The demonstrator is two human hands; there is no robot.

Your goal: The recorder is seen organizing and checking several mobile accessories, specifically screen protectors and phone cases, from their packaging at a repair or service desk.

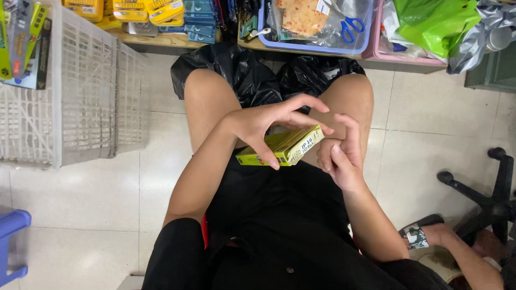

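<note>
Box [280,147], small, yellow-green, sits pinched between thumb and fingertips of the left hand [266,124] above the lap. Just right of it, the right hand [339,151] holds nothing, fingers loosely curled.

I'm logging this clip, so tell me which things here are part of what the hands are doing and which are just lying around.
In hand:
- left hand, gripping the yellow-green box
- right hand, at the box's end

Lying about:
- black plastic bag between the knees
- white plastic crate
- blue-handled scissors in a lilac tray
- green bag
- blue stool
- black chair base
</note>
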